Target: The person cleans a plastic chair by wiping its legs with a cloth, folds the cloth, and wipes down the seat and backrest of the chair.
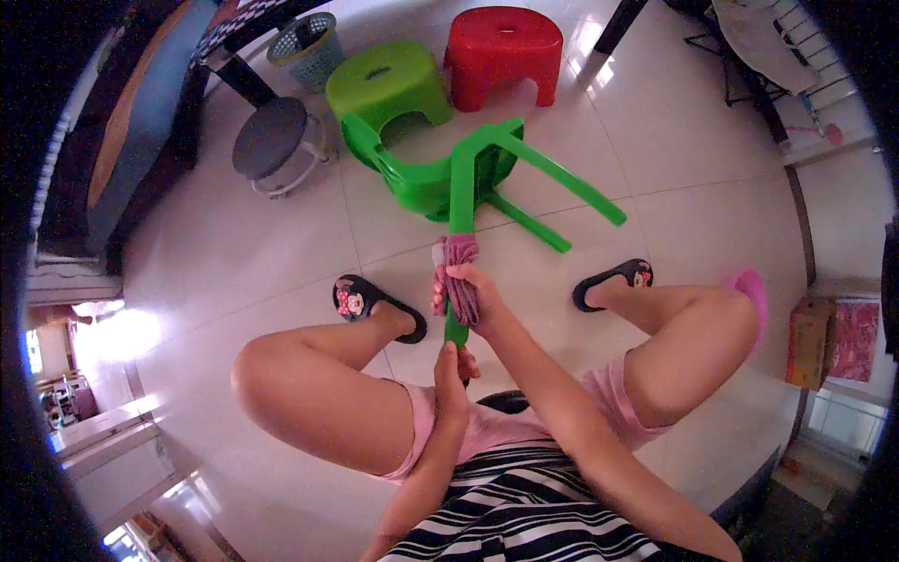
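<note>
In front of you, a green plastic chair (417,183) is tipped over—your left hand (451,377) grips one leg's near end, your right hand (481,298) clasping a mauve cloth (462,251) around it farther along.

The purple cloth (464,302) hides part of the green chair leg (463,197).

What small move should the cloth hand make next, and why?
I'd probably slide the right hand and its pink cloth along the green leg, away from the body: the cloth is bunched against the leg partway along, a bare stretch shows beyond it, and the left hand is at the near end.
</note>
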### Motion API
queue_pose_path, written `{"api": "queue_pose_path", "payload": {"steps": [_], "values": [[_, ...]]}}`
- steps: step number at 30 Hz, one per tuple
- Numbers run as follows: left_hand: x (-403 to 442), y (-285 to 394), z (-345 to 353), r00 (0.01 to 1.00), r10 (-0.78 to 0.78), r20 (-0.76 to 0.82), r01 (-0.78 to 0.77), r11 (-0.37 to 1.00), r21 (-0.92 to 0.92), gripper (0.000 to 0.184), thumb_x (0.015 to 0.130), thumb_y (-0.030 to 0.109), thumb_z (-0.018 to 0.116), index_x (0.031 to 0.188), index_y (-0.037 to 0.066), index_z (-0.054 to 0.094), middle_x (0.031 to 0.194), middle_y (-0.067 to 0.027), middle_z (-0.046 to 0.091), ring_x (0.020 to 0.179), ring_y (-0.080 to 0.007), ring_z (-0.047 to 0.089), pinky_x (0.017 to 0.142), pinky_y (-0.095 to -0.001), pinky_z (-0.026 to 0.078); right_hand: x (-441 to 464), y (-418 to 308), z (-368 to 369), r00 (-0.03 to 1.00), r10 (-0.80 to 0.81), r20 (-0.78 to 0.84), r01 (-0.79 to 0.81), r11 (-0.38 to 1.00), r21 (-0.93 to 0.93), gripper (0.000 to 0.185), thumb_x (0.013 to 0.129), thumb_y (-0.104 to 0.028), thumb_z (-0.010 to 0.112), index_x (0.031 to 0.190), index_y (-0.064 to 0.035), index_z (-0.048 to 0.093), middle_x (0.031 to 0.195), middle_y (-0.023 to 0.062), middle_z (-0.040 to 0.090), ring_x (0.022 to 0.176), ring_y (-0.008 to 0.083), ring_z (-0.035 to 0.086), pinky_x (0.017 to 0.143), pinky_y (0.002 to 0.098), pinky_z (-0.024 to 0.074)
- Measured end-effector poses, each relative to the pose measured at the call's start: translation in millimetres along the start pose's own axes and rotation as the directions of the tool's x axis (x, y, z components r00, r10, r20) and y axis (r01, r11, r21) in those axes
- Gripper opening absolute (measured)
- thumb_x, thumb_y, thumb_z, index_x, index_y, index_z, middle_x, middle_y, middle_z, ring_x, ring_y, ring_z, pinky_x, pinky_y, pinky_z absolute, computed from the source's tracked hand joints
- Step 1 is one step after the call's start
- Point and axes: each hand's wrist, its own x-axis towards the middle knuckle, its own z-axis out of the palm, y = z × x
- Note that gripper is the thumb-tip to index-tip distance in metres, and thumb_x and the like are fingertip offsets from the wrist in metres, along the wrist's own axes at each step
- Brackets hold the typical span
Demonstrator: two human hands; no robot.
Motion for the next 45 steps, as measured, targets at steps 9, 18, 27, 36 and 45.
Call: {"api": "queue_pose_path", "payload": {"steps": [9, 18, 27, 36, 45], "values": [[12, 9, 6, 0.999, 0.007, -0.044, -0.008, 1.0, -0.01, 0.037, 0.091, 0.04, 0.046, 0.089, 0.003, 0.054, 0.063, -0.0024, 0.053, 0.054, -0.011, 0.052, 0.054, -0.0253, 0.045, 0, 5, 11, 1.0, -0.008, -0.029, 0.009, 0.999, 0.047, 0.026, 0.076, -0.029, 0.058, 0.087, -0.0064, 0.049, 0.074, 0.0065, 0.052, 0.067, 0.0211, 0.054, 0.065, 0.0353, 0.0463], [19, 10, 11, 0.999, -0.008, -0.04, 0.003, 0.994, -0.112, 0.037, 0.089, 0.042, 0.051, 0.076, 0.007, 0.049, 0.059, 0.0008, 0.043, 0.052, -0.0113, 0.046, 0.053, -0.0254, 0.041, 5, 9, 5, 0.999, -0.003, -0.034, 0.004, 0.999, 0.052, 0.027, 0.075, -0.028, 0.057, 0.085, -0.0038, 0.049, 0.073, 0.0076, 0.052, 0.066, 0.0219, 0.054, 0.063, 0.0355, 0.0454], [19, 8, 7, 0.997, -0.005, -0.08, -0.003, 0.996, -0.09, 0.038, 0.088, 0.041, 0.052, 0.068, 0.009, 0.045, 0.054, 0.0018, 0.039, 0.049, -0.0108, 0.043, 0.05, -0.0245, 0.036, 15, 3, 1, 1.0, -0.027, -0.016, 0.028, 0.997, 0.071, 0.031, 0.074, -0.027, 0.059, 0.09, -0.0018, 0.053, 0.073, 0.0097, 0.058, 0.062, 0.0254, 0.059, 0.06, 0.0378, 0.0504], [20, 7, 6, 0.996, -0.007, -0.088, 0.001, 0.998, -0.065, 0.041, 0.087, 0.043, 0.052, 0.065, 0.01, 0.045, 0.053, 0.0021, 0.039, 0.049, -0.0104, 0.043, 0.049, -0.0231, 0.033, 26, -12, 2, 0.999, -0.027, 0.039, 0.024, 0.997, 0.079, 0.028, 0.073, -0.027, 0.059, 0.085, -0.0027, 0.052, 0.071, 0.0093, 0.056, 0.061, 0.0251, 0.058, 0.058, 0.0384, 0.0497], [21, 5, 7, 0.994, -0.013, -0.104, 0.007, 0.998, -0.056, 0.041, 0.088, 0.042, 0.052, 0.063, 0.01, 0.043, 0.053, 0.0026, 0.037, 0.05, -0.0101, 0.043, 0.05, -0.0236, 0.033, 41, -31, 3, 0.999, -0.052, -0.015, 0.052, 0.998, -0.036, 0.025, 0.072, -0.028, 0.056, 0.079, -0.0046, 0.05, 0.067, 0.0088, 0.053, 0.063, 0.0247, 0.055, 0.06, 0.0362, 0.0452]]}}
